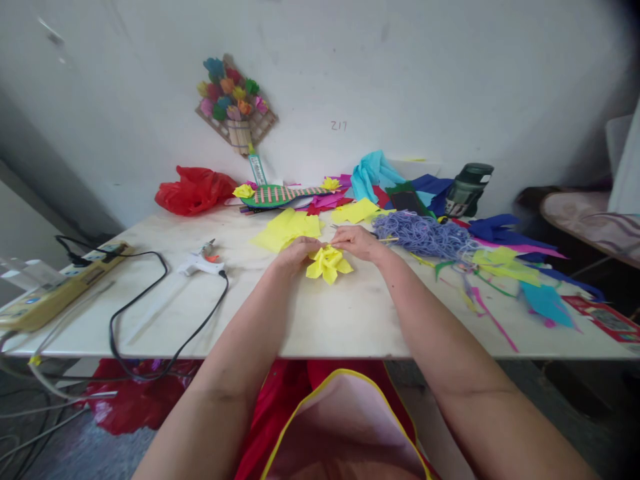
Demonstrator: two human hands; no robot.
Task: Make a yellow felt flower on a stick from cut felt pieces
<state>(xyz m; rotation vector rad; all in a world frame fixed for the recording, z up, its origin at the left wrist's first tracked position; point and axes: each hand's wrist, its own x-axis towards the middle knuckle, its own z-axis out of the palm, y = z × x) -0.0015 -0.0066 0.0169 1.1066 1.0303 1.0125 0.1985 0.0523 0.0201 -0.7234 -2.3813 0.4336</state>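
Observation:
A yellow crepe-paper flower (329, 265) with spread, pointed petals is between my two hands, low over the front of the table. My left hand (299, 252) is closed on its left edge, the fingertips partly hidden by petals. On the other side my right hand (356, 241) pinches the flower's far right edge. A thin wooden stick (389, 239) shows just beyond my right wrist; whether that hand holds it I cannot tell. Yellow paper sheets (287, 229) lie on the table behind my left hand.
A white glue gun (200, 265) with a black cord and a yellow power strip (60, 287) are at left. Tangled purple string (425, 235) and coloured paper scraps lie at right. A dark bottle (467, 190) and a red plastic bag (195, 190) stand along the wall.

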